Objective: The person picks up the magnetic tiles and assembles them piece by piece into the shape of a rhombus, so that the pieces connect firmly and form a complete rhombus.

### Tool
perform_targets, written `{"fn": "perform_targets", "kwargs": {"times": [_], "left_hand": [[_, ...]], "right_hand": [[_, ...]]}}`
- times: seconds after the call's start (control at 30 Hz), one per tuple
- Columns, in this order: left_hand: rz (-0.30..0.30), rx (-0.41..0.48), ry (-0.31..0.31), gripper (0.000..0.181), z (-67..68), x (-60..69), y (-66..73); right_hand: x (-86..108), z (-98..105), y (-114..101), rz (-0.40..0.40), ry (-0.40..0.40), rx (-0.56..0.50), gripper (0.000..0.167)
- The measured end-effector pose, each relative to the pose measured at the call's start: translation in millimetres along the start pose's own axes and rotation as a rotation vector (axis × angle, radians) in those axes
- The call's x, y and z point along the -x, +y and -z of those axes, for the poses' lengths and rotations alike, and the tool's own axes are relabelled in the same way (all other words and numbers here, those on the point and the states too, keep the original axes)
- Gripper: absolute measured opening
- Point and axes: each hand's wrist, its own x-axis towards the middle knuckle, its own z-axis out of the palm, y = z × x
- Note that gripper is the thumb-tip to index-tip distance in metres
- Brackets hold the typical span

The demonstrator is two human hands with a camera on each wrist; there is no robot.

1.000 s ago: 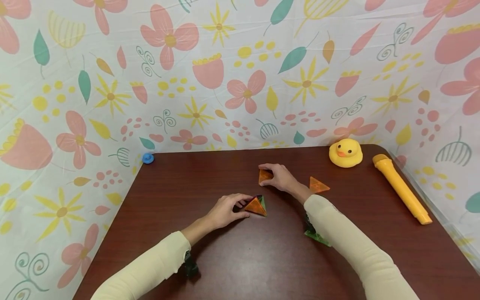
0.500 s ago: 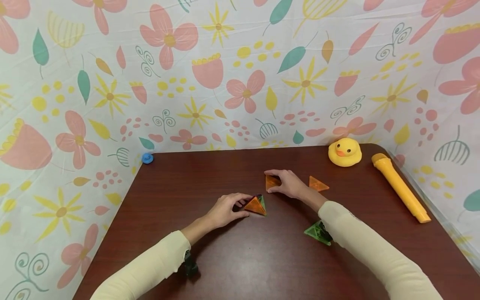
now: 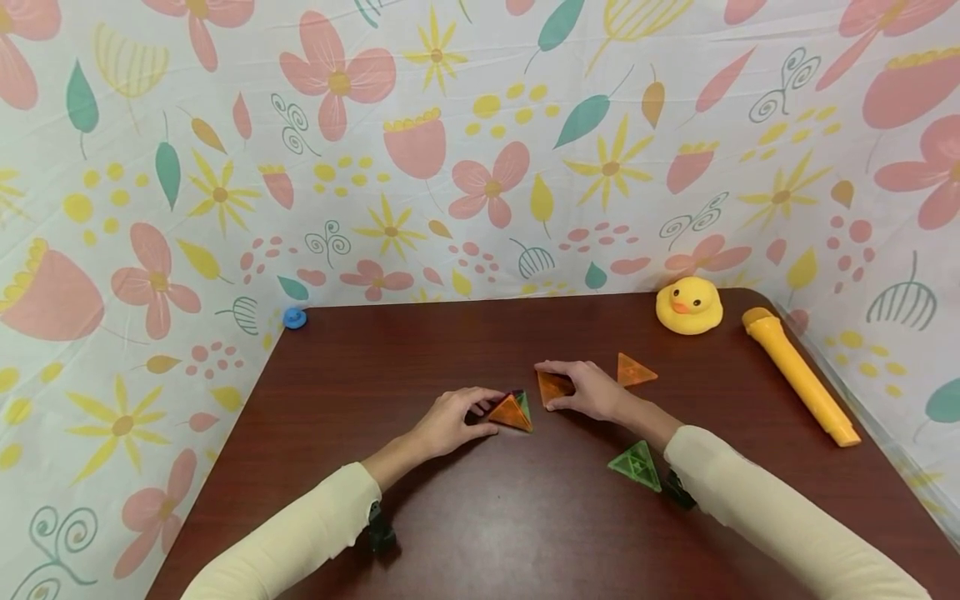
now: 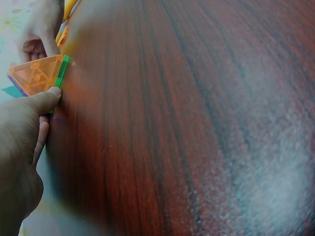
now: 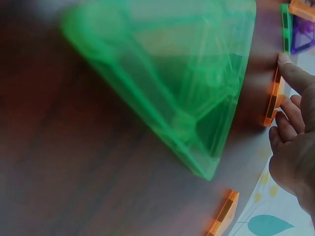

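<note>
Brown tabletop [image 3: 450,533]: left hand [image 3: 448,423], fingers pinching joined triangles [image 3: 513,413]; right hand [image 3: 596,392], fingers pinching orange triangle [image 3: 552,388]; green triangle [image 3: 636,467] near right sleeve [image 3: 757,496].

White, faintly creased fabric [image 3: 247,67] printed with pink flowers [image 3: 340,81], yellow starbursts [image 3: 611,168] and teal leaves [image 3: 588,122] fills the top of the head view and runs down both sides. Below spreads a dark reddish-brown, wood-grained worktop [image 3: 397,350], its upper-right corner rounded, soft glare [image 3: 487,533] at lower centre.
</note>
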Motion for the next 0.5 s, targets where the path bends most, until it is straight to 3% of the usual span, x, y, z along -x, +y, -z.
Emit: {"fn": "perform_targets", "kwargs": {"times": [0.5], "left_hand": [[-0.002, 0.007, 0.002, 0.054, 0.3, 0.9, 0.6]], "right_hand": [[25.0, -5, -12, 0.006, -0.037, -0.024, 0.071]]}}
